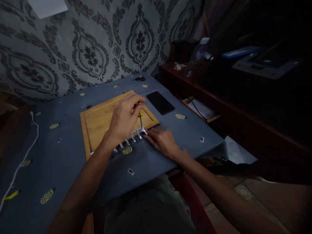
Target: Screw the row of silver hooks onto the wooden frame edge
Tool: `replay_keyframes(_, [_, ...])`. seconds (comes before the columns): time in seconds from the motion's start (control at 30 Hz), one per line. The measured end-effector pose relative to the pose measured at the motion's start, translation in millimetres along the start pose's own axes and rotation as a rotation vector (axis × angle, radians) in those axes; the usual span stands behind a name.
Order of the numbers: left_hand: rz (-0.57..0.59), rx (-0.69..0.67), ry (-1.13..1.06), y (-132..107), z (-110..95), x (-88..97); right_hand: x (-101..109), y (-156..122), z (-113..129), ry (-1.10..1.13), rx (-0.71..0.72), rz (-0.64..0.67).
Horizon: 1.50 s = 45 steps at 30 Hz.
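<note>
My left hand (124, 114) is closed around the yellow-and-black handle of a screwdriver (140, 114). The screwdriver stands nearly upright, its shaft pointing down at the right end of a metal hook rail (133, 137). Several hooks stick out from this rail, which runs along the near edge of a framed wooden board (97, 121). My right hand (163, 141) lies low on the table beside the rail's right end, fingers stretched towards the last hook and close to it or touching it. My left forearm covers part of the board and the rail's left portion.
A black phone (160, 102) lies right of the board, and dark keys (140, 78) sit near the wall. A white cable (26, 154) crosses the left of the blue tablecloth (65, 182). Dark red furniture (192, 81) stands to the right, with a bottle (201, 48) on it.
</note>
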State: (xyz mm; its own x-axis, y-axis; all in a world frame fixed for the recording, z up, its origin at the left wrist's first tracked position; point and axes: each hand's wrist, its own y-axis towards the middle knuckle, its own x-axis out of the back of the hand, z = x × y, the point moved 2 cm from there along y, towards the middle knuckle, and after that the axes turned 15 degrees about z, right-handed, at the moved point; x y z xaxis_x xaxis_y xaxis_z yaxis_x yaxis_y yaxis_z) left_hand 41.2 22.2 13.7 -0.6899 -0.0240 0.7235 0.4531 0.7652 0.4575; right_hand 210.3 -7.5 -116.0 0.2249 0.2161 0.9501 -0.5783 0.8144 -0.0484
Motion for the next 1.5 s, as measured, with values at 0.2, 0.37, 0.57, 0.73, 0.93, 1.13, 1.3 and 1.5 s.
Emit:
replay_keyframes(0.2, [0.005, -0.005, 0.011, 0.2, 2.1, -0.8, 2.2, -0.9, 0.7, -0.011, 0.017, 0.000])
replay_keyframes(0.37, [0.023, -0.004, 0.006, 0.4, 2.6, -2.3, 1.1, -1.0, 0.3, -0.015, 0.022, -0.004])
replay_keyframes(0.57, [0.047, 0.023, 0.026, 0.5, 0.6, -0.1, 0.1, -0.8, -0.3, -0.009, 0.027, -0.018])
replay_keyframes(0.73, [0.021, 0.016, 0.002, 0.3, 2.4, -1.6, 0.3, -0.5, -0.7, 0.005, 0.036, -0.021])
replay_keyframes(0.93, [-0.049, 0.032, -0.006, -0.4, 6.1, -6.5, -1.5, 0.3, -1.1, 0.001, 0.046, -0.040])
replay_keyframes(1.13, [-0.036, 0.013, 0.068, -0.1, 2.9, -3.7, 0.2, -0.4, -0.2, 0.024, 0.044, -0.033])
replay_keyframes(1.3, [-0.013, 0.020, 0.071, 0.3, 1.6, -1.3, 0.2, -0.4, -0.5, 0.006, 0.029, -0.011])
replay_keyframes(1.5, [0.015, 0.012, 0.038, 0.4, 0.6, -0.5, -0.3, -0.1, -0.4, 0.006, 0.027, -0.005])
